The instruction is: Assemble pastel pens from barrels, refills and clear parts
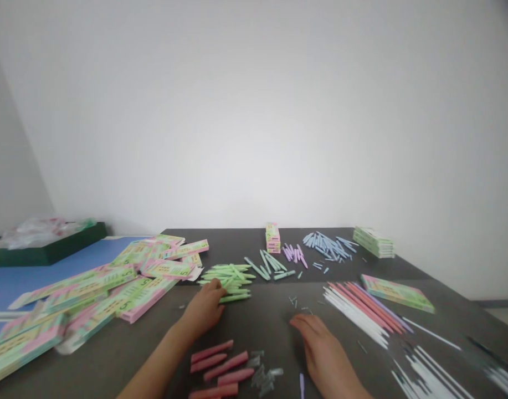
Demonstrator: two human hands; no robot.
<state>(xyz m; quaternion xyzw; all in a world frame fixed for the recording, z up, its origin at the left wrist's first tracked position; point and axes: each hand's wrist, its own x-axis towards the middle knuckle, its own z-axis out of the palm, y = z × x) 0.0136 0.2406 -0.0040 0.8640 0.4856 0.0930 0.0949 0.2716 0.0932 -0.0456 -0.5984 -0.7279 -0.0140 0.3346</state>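
Note:
Light green pen barrels (pixel 231 274) lie in a pile at mid-table. My left hand (pixel 208 305) is at the pile's near left side, its fingers curled in onto a green barrel; the fingertips are partly hidden. My right hand (pixel 320 346) hovers low over the dark table with fingers stretched forward and nothing seen in them. Just beyond it lie a few tiny clear pieces (pixel 294 302). Between my forearms are several coral-red pen barrels (pixel 224 366) and small clear plastic parts (pixel 264 377). A short purple piece (pixel 302 386) lies beside my right wrist.
Printed cartons (pixel 149 282) are heaped on the left. Blue (pixel 328 246), purple (pixel 295 255) and pale green (pixel 268 265) pieces lie farther back. On the right are long red rods (pixel 372 305), white rods (pixel 355 316), a carton (pixel 397 292) and stacked cartons (pixel 373 242).

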